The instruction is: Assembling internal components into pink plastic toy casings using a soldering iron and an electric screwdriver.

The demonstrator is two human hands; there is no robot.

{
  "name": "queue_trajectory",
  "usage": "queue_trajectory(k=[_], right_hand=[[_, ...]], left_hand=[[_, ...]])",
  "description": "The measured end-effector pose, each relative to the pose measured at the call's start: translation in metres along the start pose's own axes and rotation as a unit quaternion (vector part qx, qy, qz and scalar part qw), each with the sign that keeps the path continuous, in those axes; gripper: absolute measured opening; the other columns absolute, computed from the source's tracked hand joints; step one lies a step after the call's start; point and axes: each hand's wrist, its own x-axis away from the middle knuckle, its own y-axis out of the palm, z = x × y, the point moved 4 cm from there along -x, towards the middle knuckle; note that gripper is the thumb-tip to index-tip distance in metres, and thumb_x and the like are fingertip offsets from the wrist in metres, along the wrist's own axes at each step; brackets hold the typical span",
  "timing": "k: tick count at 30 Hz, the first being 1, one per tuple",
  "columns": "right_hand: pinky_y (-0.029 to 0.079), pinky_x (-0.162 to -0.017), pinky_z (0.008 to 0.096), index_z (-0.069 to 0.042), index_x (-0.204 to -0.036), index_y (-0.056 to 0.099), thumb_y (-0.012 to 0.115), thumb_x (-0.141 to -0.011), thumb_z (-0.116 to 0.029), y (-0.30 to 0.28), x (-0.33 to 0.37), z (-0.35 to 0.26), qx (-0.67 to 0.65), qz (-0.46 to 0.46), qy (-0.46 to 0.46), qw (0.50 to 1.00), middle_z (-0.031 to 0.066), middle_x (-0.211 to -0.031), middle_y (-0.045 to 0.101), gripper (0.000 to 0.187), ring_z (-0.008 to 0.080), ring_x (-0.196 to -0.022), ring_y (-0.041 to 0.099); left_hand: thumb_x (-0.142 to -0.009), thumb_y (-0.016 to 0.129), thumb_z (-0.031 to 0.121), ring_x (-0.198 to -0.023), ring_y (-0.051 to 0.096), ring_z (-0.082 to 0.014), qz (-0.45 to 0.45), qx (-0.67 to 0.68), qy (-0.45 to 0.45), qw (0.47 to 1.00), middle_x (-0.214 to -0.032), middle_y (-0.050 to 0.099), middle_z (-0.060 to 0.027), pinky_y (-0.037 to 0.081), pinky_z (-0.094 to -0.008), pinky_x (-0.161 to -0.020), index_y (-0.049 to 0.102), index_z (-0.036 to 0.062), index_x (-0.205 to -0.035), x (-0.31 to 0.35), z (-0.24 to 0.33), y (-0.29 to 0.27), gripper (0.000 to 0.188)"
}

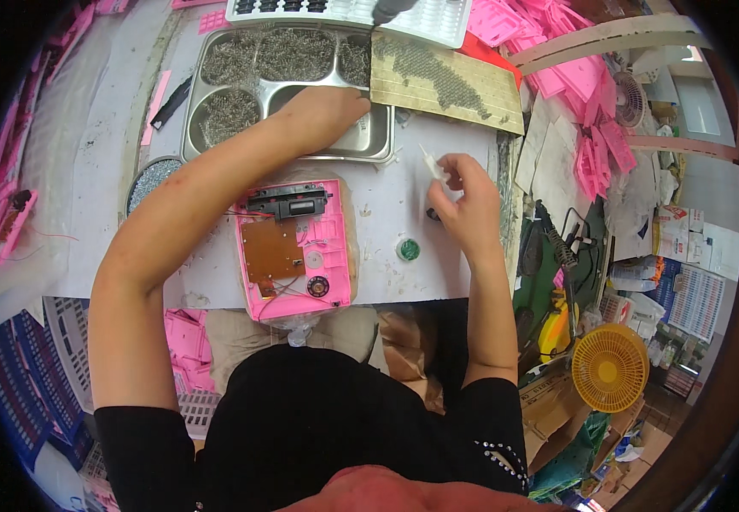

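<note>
My left hand (335, 117) reaches over the metal compartment tray (190, 141), at its right side beside the cardboard sheet (502, 109). Its fingers curl downward, and whatever they pinch is hidden. My right hand (473, 203) is closed on a small white bottle with a thin nozzle (432, 164), held above the table and pointing up and to the left. In front of me lies a pink plastic housing (333, 256), open side up. It carries a brown circuit board (271, 251), a black battery compartment (288, 203), thin wires and a round black part (317, 286).
Springy metal pieces fill several tray compartments. Small grey parts (438, 75) cover the cardboard. A little green-filled cup (408, 248) stands right of the housing, a bowl of metal bits (154, 177) left. Pink parts (587, 77) pile up at far right, near a yellow fan (610, 368).
</note>
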Motion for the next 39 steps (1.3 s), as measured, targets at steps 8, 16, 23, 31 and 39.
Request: queue_trajectory(k=[8, 16, 23, 31, 39], right_hand=[[0.054, -0.07, 0.0358, -0.002, -0.106, 0.071, 0.075, -0.075, -0.003, -0.02, 0.059, -0.049, -0.129, -0.008, -0.098, 0.987, 0.0123, -0.093, 0.068, 0.032, 0.0256, -0.079, 0.066], [0.053, -0.069, 0.0345, 0.0, -0.107, 0.075, 0.082, -0.069, 0.002, 0.01, 0.089, -0.111, -0.265, -0.085, -0.221, 0.935, 0.0117, -0.097, 0.069, 0.038, 0.0262, -0.082, 0.067], [0.055, -0.068, 0.0369, -0.001, -0.108, 0.072, 0.081, -0.068, 0.004, 0.012, 0.095, -0.12, -0.223, -0.095, -0.264, 0.934, 0.0117, -0.1, 0.067, 0.041, 0.0291, -0.083, 0.066], [0.054, -0.069, 0.0352, -0.002, -0.11, 0.074, 0.08, -0.071, 0.005, 0.015, 0.105, -0.1, -0.28, -0.087, -0.215, 0.932, 0.0124, -0.099, 0.068, 0.04, 0.0276, -0.083, 0.067], [0.051, -0.072, 0.0317, 0.001, -0.11, 0.075, 0.081, -0.074, 0.004, 0.002, 0.118, -0.073, -0.324, -0.07, -0.121, 0.936, 0.0142, -0.098, 0.069, 0.037, 0.0235, -0.085, 0.066]], left_hand=[[-0.092, 0.062, 0.006, -0.093, 0.07, -0.0267, 0.045, 0.085, -0.082, 0.992, -0.101, 0.068, -0.0106, 0.055, -0.0379, -0.08, 0.061, 0.0047, -0.133, 0.089, 0.04, -0.086, 0.041], [-0.094, 0.069, -0.002, -0.09, 0.07, -0.015, 0.045, 0.789, -0.309, 0.529, -0.108, 0.069, -0.0121, 0.061, -0.0289, -0.076, 0.06, 0.0027, -0.106, 0.226, 0.119, -0.017, 0.016], [-0.094, 0.07, 0.0, -0.09, 0.069, -0.017, 0.084, 0.825, -0.315, 0.462, -0.107, 0.066, -0.0119, 0.061, -0.0315, -0.079, 0.058, 0.0042, -0.104, 0.234, 0.133, -0.004, 0.016], [-0.087, 0.076, 0.003, -0.076, 0.067, -0.0152, -0.08, 0.597, -0.222, 0.767, -0.089, 0.065, -0.0043, 0.056, -0.0273, -0.071, 0.065, 0.0046, -0.107, 0.2, 0.123, -0.056, 0.023], [-0.087, 0.072, 0.015, -0.07, 0.068, -0.0311, -0.027, 0.022, -0.1, 0.994, -0.079, 0.067, -0.0105, 0.055, -0.0426, -0.062, 0.067, 0.0052, -0.088, 0.137, 0.123, -0.022, 0.011]])
